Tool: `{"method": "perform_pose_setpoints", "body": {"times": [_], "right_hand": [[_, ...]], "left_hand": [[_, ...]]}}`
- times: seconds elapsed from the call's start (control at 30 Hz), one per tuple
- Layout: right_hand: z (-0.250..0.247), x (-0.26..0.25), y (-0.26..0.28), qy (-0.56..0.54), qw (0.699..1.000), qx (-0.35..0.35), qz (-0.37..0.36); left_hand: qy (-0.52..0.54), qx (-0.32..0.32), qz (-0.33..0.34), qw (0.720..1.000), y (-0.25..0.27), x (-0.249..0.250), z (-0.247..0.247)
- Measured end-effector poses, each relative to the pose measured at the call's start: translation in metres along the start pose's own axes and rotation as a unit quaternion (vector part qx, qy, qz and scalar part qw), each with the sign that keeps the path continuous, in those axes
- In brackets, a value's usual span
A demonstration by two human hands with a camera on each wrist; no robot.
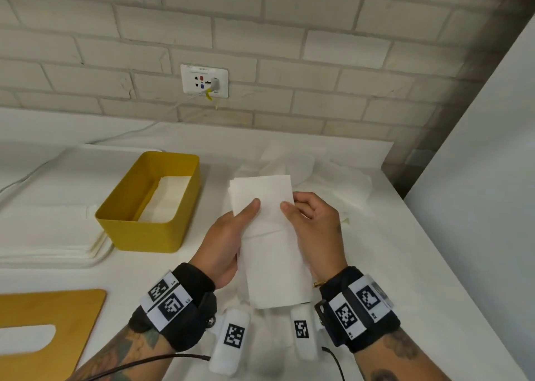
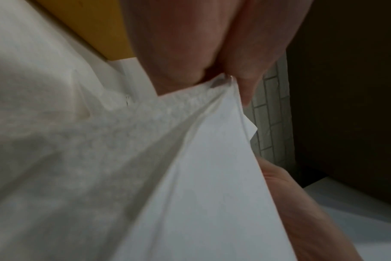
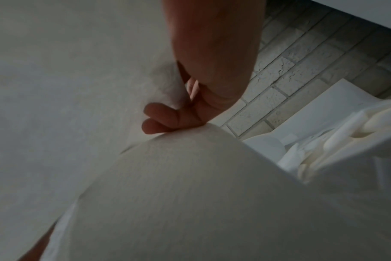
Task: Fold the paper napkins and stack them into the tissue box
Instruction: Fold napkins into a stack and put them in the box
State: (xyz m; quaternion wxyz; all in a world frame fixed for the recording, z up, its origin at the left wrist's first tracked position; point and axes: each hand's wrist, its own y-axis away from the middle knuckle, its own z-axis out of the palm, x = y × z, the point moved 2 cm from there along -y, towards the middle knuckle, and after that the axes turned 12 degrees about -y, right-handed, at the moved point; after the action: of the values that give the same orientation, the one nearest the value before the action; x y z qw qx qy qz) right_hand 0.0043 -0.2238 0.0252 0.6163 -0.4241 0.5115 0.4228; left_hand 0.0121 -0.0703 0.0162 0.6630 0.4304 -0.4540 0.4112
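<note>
A white paper napkin point(image 1: 270, 236), folded into a long strip, is held upright above the table between both hands. My left hand point(image 1: 231, 236) pinches its left edge, thumb on the front. My right hand point(image 1: 314, 230) pinches the right edge the same way. The left wrist view shows the napkin point(image 2: 201, 176) caught between thumb and fingers; the right wrist view shows the napkin point(image 3: 190, 194) bulging under curled fingers point(image 3: 163, 120). The yellow tissue box point(image 1: 150, 204) stands open to the left of my hands, with a folded napkin point(image 1: 170, 195) lying inside.
A wooden lid point(image 1: 49, 328) with a slot lies at the near left. A white tray point(image 1: 49, 236) of flat napkins sits left of the box. Loose crumpled napkins point(image 1: 327, 178) lie behind my hands. A brick wall with a socket point(image 1: 204, 81) is behind; a white panel point(image 1: 477, 178) is on the right.
</note>
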Motion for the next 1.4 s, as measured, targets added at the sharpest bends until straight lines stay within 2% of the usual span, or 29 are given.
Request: {"method": "perform_pose_setpoints", "body": {"times": [0.17, 0.2, 0.23, 0.33, 0.47, 0.63, 0.7, 0.8, 0.87, 0.9, 1.0, 1.07, 1.17, 1.27, 1.4], "right_hand": [[-0.002, 0.003, 0.005, 0.031, 0.998, 0.046, -0.025], [-0.005, 0.003, 0.006, 0.045, 0.998, 0.049, -0.013], [-0.009, 0.003, 0.008, 0.046, 0.998, 0.034, 0.021], [-0.017, 0.004, 0.009, -0.007, 0.985, -0.076, 0.155], [-0.026, 0.014, 0.014, 0.004, 0.977, -0.133, 0.166], [-0.053, 0.021, 0.027, 0.067, 0.953, -0.194, 0.221], [-0.078, 0.012, 0.017, 0.112, 0.959, -0.159, 0.209], [-0.134, 0.001, -0.010, 0.167, 0.970, -0.002, 0.178], [-0.172, 0.004, -0.027, 0.218, 0.955, 0.104, 0.171], [-0.190, 0.008, -0.036, 0.263, 0.938, 0.134, 0.179], [-0.220, 0.028, -0.053, 0.392, 0.876, 0.147, 0.239], [-0.224, 0.042, -0.055, 0.409, 0.862, 0.135, 0.268], [-0.217, 0.050, -0.055, 0.441, 0.845, 0.120, 0.276], [-0.213, 0.053, -0.056, 0.442, 0.850, 0.121, 0.259], [-0.209, 0.041, -0.053, 0.363, 0.898, 0.179, 0.170]], "left_hand": [[-0.005, 0.008, 0.002, 1.000, -0.003, -0.003, -0.001], [0.008, 0.011, 0.002, 1.000, -0.003, -0.002, -0.002], [0.020, 0.014, 0.001, 1.000, -0.003, -0.002, -0.004], [0.044, 0.015, -0.001, 0.999, -0.005, 0.000, -0.011], [0.044, 0.019, 0.007, 0.999, -0.009, 0.004, -0.013], [0.043, 0.053, 0.011, 0.998, -0.012, 0.001, -0.021], [0.052, 0.053, 0.008, 0.997, -0.012, -0.002, -0.023], [0.057, 0.053, -0.001, 0.997, -0.009, -0.007, -0.022], [0.056, 0.052, -0.006, 0.997, -0.007, -0.009, -0.018], [0.054, 0.050, -0.011, 0.997, -0.006, -0.010, -0.016], [0.048, 0.035, -0.030, 0.998, -0.004, -0.013, -0.011], [0.046, 0.029, -0.037, 0.998, -0.003, -0.015, -0.008], [0.038, 0.029, -0.039, 0.998, 0.000, -0.016, -0.006], [0.034, 0.029, -0.040, 0.998, 0.002, -0.017, -0.007], [0.038, 0.036, -0.050, 0.997, 0.003, -0.020, -0.012]]}}
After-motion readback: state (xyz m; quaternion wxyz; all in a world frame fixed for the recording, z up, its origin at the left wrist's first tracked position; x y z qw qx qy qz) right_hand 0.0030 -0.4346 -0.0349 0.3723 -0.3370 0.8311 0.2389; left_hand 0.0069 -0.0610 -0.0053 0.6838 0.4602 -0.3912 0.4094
